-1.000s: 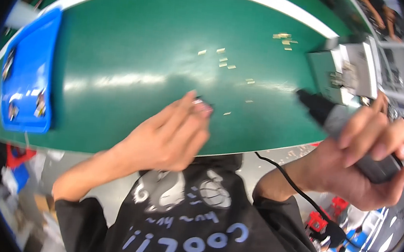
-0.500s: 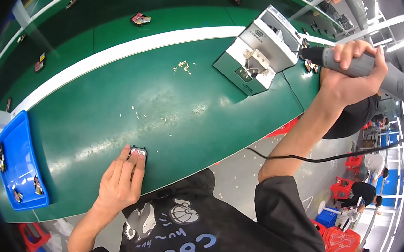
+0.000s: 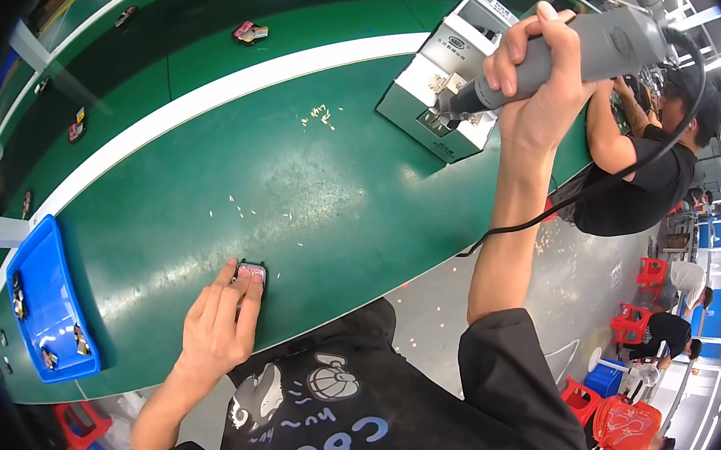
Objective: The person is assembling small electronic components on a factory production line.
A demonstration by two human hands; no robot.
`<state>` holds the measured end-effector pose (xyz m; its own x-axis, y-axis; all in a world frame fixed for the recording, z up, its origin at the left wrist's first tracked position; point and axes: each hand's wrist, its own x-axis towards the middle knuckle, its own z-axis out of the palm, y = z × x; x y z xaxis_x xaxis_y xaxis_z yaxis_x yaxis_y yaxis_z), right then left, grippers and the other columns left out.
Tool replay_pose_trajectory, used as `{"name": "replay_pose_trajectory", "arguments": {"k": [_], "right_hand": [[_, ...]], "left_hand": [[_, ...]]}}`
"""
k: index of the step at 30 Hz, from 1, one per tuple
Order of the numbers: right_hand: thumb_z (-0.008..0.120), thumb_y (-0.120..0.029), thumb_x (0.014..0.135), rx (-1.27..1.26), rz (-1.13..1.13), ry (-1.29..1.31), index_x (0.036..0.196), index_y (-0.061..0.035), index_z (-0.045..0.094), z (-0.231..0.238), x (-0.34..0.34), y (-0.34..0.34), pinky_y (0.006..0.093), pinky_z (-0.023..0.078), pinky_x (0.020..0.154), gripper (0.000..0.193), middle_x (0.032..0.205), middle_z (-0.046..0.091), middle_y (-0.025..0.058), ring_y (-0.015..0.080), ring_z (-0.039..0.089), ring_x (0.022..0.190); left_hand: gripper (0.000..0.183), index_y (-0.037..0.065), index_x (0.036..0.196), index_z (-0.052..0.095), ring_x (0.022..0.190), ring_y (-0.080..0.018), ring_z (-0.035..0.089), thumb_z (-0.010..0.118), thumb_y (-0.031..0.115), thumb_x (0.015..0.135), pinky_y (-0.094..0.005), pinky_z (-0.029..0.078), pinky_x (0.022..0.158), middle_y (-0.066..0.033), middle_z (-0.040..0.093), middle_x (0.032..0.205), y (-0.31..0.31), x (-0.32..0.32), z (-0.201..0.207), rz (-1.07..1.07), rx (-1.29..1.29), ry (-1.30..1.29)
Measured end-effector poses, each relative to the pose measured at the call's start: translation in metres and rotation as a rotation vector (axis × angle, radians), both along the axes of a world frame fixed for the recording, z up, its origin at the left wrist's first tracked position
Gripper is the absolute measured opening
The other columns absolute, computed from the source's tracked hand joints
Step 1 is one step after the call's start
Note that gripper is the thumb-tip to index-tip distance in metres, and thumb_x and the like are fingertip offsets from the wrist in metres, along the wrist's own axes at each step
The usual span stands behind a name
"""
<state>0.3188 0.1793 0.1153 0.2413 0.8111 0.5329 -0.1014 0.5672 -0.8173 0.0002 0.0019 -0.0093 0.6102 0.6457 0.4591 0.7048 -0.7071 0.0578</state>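
My right hand [image 3: 541,78] is wrapped around a grey corded electric screwdriver [image 3: 599,50], held up over the table. The screwdriver's dark nose meets the front of a silver box-shaped screw feeder [image 3: 484,20]; its tip is hard to make out there. Near the table's front edge, my left hand [image 3: 219,324] holds a small rectangular, dark-edged part [image 3: 254,270] down on the green surface. Its fingertips cover much of the part, which shows a pale, pinkish face.
A blue tray [image 3: 49,282] with several small assemblies stands at the left. Small pale pieces [image 3: 322,117] lie scattered on the green tabletop [image 3: 211,158]. Beyond the white rail [image 3: 245,75], more assemblies rest on a green belt. The black cord [image 3: 616,182] hangs past my right forearm. A co-worker [image 3: 645,157] sits at the right.
My right hand has brought the screwdriver left, from beside the screw feeder to its front, with the nose now lower. My left hand stays on the small part. The view has shifted slightly.
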Motion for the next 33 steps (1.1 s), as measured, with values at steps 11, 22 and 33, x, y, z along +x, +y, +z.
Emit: {"name": "replay_pose_trajectory", "arguments": {"k": [11, 22, 33], "right_hand": [[0.053, -0.026, 0.099, -0.187, 0.346, 0.148, 0.089, -0.0049, 0.054, -0.011, -0.024, -0.019, 0.0315, 0.033, 0.044, 0.023, 0.071, 0.048, 0.0079, 0.0132, 0.036, 0.042], [0.041, -0.024, 0.101, -0.146, 0.662, 0.046, 0.095, -0.0055, 0.044, -0.055, -0.119, -0.092, 0.0318, 0.037, 0.038, 0.020, 0.067, 0.048, 0.0102, 0.0131, 0.035, 0.035], [0.043, -0.019, 0.100, -0.208, 0.641, -0.044, 0.095, -0.0042, 0.043, -0.054, -0.125, -0.099, 0.0314, 0.039, 0.040, 0.015, 0.067, 0.048, 0.0113, 0.0129, 0.037, 0.037]], "left_hand": [[0.033, -0.008, 0.108, 0.069, 0.100, -0.0347, 0.070, 0.068, -0.002, 0.076, -0.0384, 0.059, 0.077, -0.0145, 0.065, 0.097, 0.006, 0.012, 0.002, 0.010, -0.023, 0.056], [0.009, -0.006, 0.086, 0.066, 0.091, -0.0311, 0.072, 0.070, -0.001, 0.080, -0.0316, 0.055, 0.066, -0.0124, 0.060, 0.080, 0.015, 0.017, -0.008, -0.025, 0.144, 0.019], [0.016, -0.006, 0.095, 0.068, 0.093, -0.0323, 0.072, 0.068, 0.001, 0.080, -0.0347, 0.059, 0.072, -0.0168, 0.066, 0.094, 0.010, 0.014, -0.011, -0.009, 0.120, 0.028]]}}
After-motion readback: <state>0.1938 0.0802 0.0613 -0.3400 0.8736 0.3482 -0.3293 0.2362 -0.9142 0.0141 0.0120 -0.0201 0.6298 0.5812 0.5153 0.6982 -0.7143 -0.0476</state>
